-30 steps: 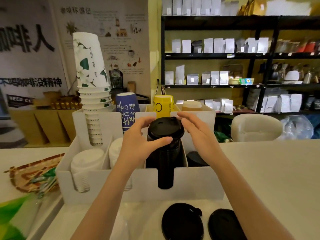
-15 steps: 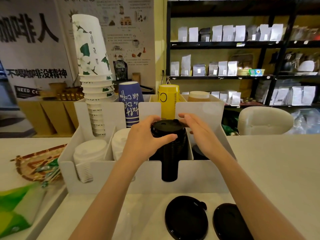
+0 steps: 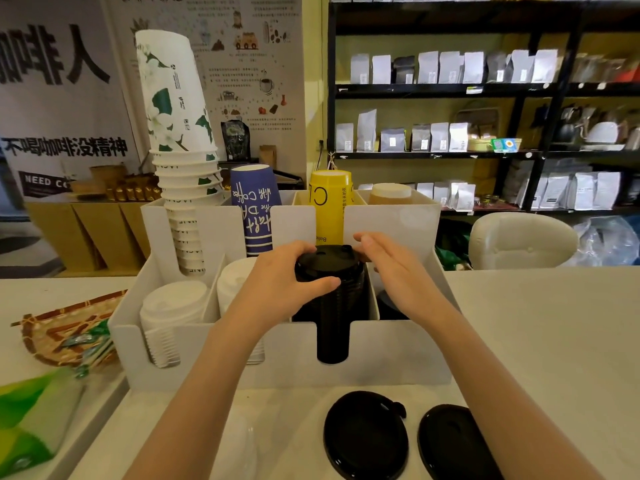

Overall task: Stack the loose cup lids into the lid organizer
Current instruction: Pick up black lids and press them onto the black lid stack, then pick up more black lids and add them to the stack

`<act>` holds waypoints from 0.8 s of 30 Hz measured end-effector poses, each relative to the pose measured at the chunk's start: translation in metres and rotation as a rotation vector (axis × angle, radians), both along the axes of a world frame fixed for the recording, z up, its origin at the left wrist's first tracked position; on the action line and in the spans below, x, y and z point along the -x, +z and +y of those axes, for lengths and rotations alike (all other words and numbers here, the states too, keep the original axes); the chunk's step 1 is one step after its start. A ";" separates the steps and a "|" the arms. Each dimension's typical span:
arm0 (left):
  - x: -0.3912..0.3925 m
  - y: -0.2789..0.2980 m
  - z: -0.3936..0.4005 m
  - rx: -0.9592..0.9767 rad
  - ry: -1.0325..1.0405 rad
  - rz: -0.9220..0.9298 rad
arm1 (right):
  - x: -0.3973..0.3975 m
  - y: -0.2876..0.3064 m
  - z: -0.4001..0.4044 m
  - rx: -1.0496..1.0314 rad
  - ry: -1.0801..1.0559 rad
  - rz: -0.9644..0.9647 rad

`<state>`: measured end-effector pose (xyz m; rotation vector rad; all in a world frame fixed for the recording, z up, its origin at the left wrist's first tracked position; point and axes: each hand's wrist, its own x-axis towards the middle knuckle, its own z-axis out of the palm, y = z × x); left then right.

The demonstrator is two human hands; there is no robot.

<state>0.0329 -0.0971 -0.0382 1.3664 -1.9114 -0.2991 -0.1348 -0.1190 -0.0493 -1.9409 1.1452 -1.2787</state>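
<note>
Two loose black lids point(image 3: 366, 434) lying flat on the worktop point(image 3: 540, 327) at 6 o'clock, same as before. Past them, white lid organizer point(image 3: 298, 358). Left hand point(image 3: 277, 289) grip pinching the top lid of the black lid stack point(image 3: 329, 289), in the same slot as before. Right hand point(image 3: 398, 268) at 3 o'clock of it, fingers spread, touching the rim. At 12 o'clock, yellow cup point(image 3: 330, 206).

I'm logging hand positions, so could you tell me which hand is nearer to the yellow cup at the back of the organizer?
Right. The right hand has its fingertips just below the yellow cup; the left hand sits lower left, gripping the black lid stack.
</note>
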 end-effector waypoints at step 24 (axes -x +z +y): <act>0.023 -0.089 0.074 -0.475 -0.197 -0.385 | 0.027 -0.069 0.096 -0.331 -0.116 0.153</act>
